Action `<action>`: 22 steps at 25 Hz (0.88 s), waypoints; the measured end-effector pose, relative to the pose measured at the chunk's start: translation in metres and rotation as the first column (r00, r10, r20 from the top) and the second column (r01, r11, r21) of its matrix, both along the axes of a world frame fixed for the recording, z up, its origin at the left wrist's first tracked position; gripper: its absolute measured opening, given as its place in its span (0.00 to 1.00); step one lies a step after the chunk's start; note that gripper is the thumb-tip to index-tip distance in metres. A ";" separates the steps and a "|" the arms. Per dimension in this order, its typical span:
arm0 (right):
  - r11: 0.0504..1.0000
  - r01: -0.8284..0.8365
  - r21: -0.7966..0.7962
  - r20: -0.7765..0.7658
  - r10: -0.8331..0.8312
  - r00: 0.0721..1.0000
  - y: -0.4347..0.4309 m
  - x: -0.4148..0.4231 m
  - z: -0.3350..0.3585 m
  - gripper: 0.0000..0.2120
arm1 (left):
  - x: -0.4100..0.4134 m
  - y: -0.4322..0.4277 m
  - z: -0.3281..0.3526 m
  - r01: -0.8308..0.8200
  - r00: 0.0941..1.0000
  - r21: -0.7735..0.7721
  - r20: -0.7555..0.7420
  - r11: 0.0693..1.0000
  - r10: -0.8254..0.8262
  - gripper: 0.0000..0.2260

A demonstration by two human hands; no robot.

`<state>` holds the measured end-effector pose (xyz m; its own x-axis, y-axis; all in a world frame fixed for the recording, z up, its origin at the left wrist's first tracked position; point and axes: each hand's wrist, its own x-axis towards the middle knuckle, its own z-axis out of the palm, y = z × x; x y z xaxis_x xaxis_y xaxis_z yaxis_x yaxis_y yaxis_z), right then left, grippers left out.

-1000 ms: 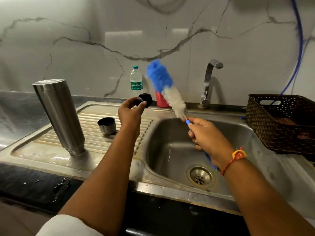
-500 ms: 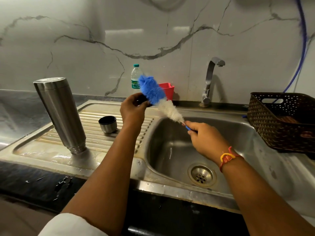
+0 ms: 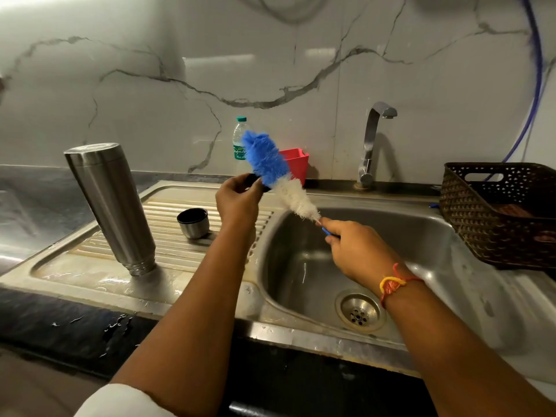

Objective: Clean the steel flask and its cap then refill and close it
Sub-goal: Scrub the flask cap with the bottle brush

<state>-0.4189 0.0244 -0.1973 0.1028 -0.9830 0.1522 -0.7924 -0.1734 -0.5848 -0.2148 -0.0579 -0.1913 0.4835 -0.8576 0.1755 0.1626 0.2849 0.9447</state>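
- The left hand [image 3: 239, 195] is raised over the draining board, its fingers curled tight round a small black cap [image 3: 252, 179]; only a dark edge of the cap peeps out above the knuckles.
- The right hand [image 3: 355, 251] is closed round the blue handle [image 3: 327, 232] of a bottle brush [image 3: 278, 173], gripping just below the bristles.
- The brush slants up and to the left from that hand. Its white bristles sit nearest the handle, and its blue tip lies against the cap, hiding most of it.
- A red and yellow thread band [image 3: 392, 284] circles the right wrist.
- Just left of the left forearm, a small steel cup [image 3: 193, 223] stands mouth up on the ribbed draining board [image 3: 90, 257], apart from both hands.
- Further left, the steel flask [image 3: 109, 203] stands upside down on the wet board, mouth down, well away from the fingers.
- Under the right hand is the sink bowl [image 3: 421, 236], with the drain [image 3: 359, 314] below the wrist.
- Behind the brush, by the marble wall, stand a plastic water bottle [image 3: 239, 142] and a red container [image 3: 296, 164], both partly blocked by the blue bristles.
- The tap [image 3: 371, 142] rises at the back of the bowl; a dark woven basket [image 3: 496, 215] sits at the far right.
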 end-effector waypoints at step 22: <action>0.820 -0.336 0.464 0.775 -0.191 0.602 0.025 -0.008 0.029 0.13 | 0.007 -0.013 -0.004 0.078 0.997 -0.050 -0.010 0.996 -0.078 0.12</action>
<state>-0.4272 0.0494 -0.1680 0.2821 -0.9077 -0.3106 0.0042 0.3249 -0.9457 -0.2075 -0.0711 -0.1957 0.4179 -0.8830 0.2135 0.1977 0.3178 0.9273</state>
